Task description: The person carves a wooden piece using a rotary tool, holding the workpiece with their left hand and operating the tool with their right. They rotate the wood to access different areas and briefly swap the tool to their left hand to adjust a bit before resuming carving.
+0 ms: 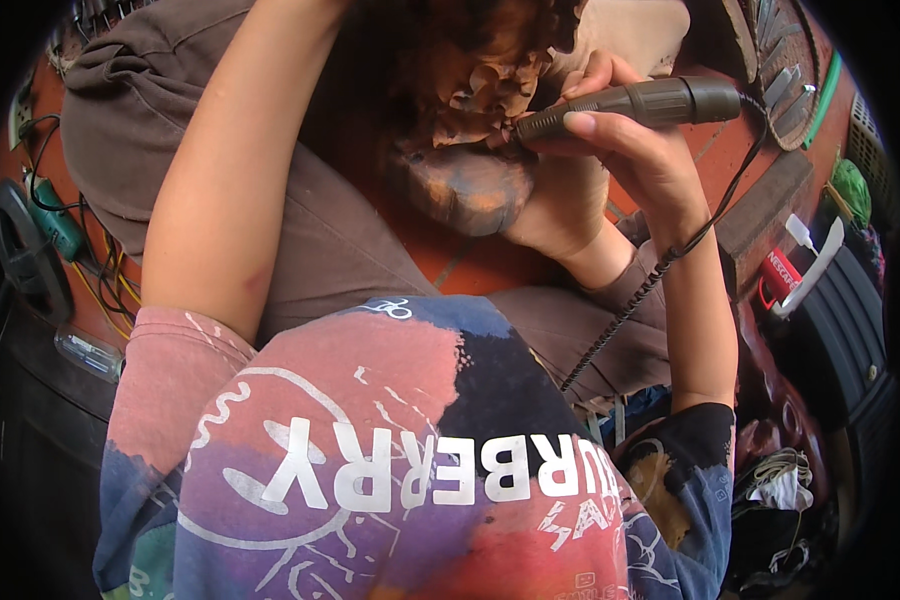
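Note:
My right hand (635,145) is closed around a dark rotary carving handpiece (660,103), held nearly level. Its coiled black cord (660,268) runs down past my right forearm. The handpiece's tip points left and meets a brown wood carving (490,90) with curled, deeply cut shapes; I cannot tell exactly where it touches. Below the cut part is the carving's smooth, rounded, dark-streaked base (460,185). My bare foot (562,210) lies against the right of this base. My left forearm (235,170) reaches up past the top edge, and the left hand is out of sight.
Orange tiles (445,255) lie under the carving. On the right are a round tray of metal tools (792,95), a wooden block (770,205), a red mug (778,278) and a black case (835,320). A green power tool (55,225) and loose cables (100,285) lie left.

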